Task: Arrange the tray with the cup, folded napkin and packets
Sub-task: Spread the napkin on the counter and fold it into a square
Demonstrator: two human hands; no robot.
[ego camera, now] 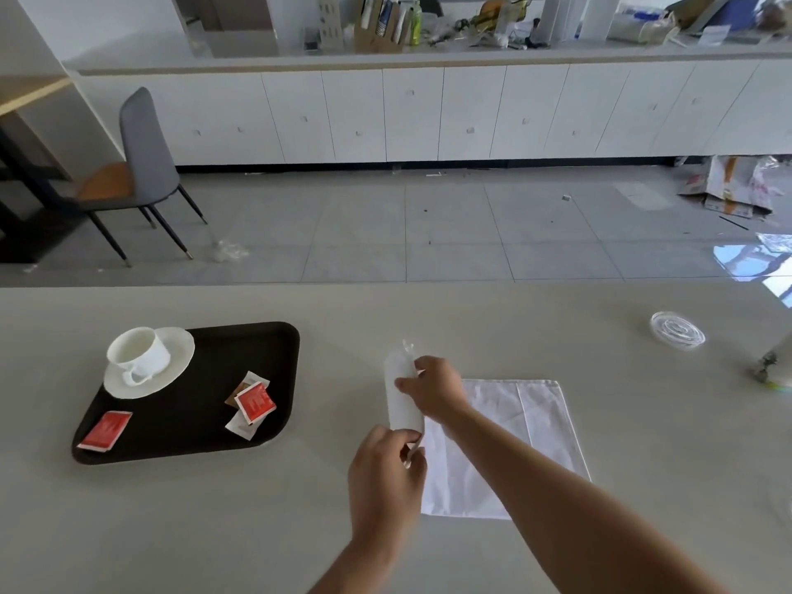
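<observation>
A black tray (205, 349) lies on the table at the left. On it a white cup (137, 351) stands on a white saucer (180, 349) at the far left corner, a red packet (105, 430) lies at the near left, and a small pile of red and white packets (253, 403) lies at the right. To the right of the tray a white napkin (514, 443) lies spread on the table. Its left edge is lifted into a fold or roll (400, 400). My left hand (385, 473) pinches the near end of it and my right hand (433, 388) grips the far end.
A clear plastic lid (677, 330) lies on the table at the far right, with a small object (765, 364) near the right edge. Beyond the table's far edge are the tiled floor, a grey chair (141, 165) and white cabinets.
</observation>
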